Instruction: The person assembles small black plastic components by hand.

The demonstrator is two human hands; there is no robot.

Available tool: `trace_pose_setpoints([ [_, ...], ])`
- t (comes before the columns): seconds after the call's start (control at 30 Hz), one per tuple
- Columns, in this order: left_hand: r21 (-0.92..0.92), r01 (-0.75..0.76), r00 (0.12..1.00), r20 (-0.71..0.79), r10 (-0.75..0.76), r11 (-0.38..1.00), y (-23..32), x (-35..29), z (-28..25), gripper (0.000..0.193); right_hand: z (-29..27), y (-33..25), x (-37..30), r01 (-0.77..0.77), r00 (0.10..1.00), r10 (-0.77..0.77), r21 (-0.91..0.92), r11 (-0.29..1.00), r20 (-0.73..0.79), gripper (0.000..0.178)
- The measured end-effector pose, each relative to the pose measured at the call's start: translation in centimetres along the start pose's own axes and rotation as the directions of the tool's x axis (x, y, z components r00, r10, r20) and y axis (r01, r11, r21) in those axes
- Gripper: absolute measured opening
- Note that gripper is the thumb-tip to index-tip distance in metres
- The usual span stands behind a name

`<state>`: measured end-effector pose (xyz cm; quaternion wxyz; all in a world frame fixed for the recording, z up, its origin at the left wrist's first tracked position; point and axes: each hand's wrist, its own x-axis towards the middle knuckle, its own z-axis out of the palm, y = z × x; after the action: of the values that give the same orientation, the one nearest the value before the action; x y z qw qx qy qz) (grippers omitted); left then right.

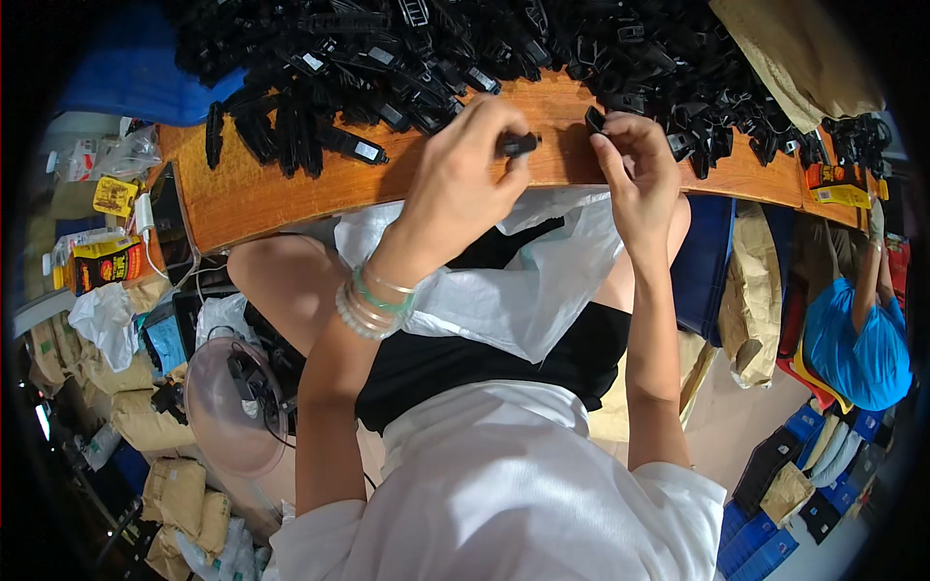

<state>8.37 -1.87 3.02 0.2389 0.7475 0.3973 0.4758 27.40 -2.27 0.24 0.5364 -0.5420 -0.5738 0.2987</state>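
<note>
My left hand (463, 167), with bracelets at its wrist, is closed on a small black plastic piece (520, 145) above the wooden table (218, 208). To its right, my right hand (641, 172) pinches a small black curved plastic part (595, 120) between thumb and fingertips. The two pieces are apart, with bare wood between them. Just beyond my hands lies a heap of black plastic parts (387, 73), some with white labels. One long black part with a white label (354, 145) lies left of my left hand.
A brown paper bag (790, 58) sits at the back right, a blue bin (145, 82) at the back left. White plastic sheeting (528, 310) covers my lap. Lower left stands a translucent tub (228, 416) with black cabled devices. A person in blue (857, 339) is at the right.
</note>
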Motion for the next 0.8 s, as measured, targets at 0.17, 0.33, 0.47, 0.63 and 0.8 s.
trace_pose_setpoints([
  [0.17,0.161,-0.054,0.997,0.059,0.045,0.985,-1.9,-1.9,-1.4,0.02,1.0,-1.7,-0.8,-0.235,0.948,0.157,0.278,0.931,0.275,0.027],
  [0.33,0.152,0.016,0.995,0.09,-0.03,0.988,-2.6,-2.1,-1.5,0.021,0.5,-1.5,-1.0,0.048,0.947,-0.034,-0.036,0.998,0.319,0.026],
  [0.47,0.136,0.023,0.994,0.1,-0.037,0.991,-2.9,-2.4,-1.7,0.02,-0.9,-1.5,-1.0,-0.019,0.928,0.064,-0.125,0.992,0.367,0.027],
  [0.63,0.067,-0.019,0.996,0.091,0.013,0.998,-2.8,-2.5,-1.0,0.019,0.5,-1.3,-1.2,0.16,0.922,-0.099,-0.135,0.978,0.373,0.027],
  [0.8,0.099,-0.034,0.995,0.099,0.025,0.995,-3.1,-2.4,-1.3,0.021,0.5,-1.9,-1.2,0.093,0.935,-0.038,-0.141,0.986,0.353,0.027],
])
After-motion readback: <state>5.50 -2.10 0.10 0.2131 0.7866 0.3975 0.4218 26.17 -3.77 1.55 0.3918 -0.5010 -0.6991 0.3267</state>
